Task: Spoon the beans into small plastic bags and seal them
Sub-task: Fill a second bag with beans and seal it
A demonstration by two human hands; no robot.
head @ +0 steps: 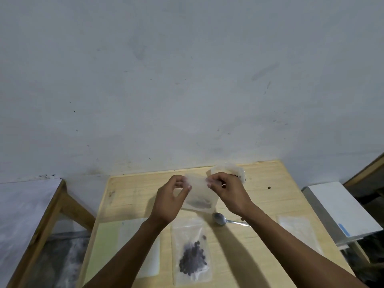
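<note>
1. Wall (187,80) fills most of the view. It is pale grey, flat, and has small dark marks on it.
2. Pushed against it is the counter (270,196), made of light wood with faint lines.
3. A white board on a wooden frame (31,204) stands to the left. A white box (340,206) sits to the right.
4. Both bare arms reach over the counter and hide part of it.
5. A clear, thin held bag (200,196) hangs above the counter. The left hand (170,201) pinches its top left edge in a tight grip. The right hand (228,190) pinches its top right edge the same way. Something dark shows low inside it, but it is too blurry to name.
6. A filled bag (192,250) lies flat nearer the person, with small round dark beans (193,259) inside.
7. More flat, clear empty bags (299,227) lie at the right and left sides.
8. A crinkled plastic packet (230,170) sits behind the right hand.
9. A shiny metal spoon (221,218) lies between the two bags.
10. One loose bean (269,187) sits alone on the counter.
</note>
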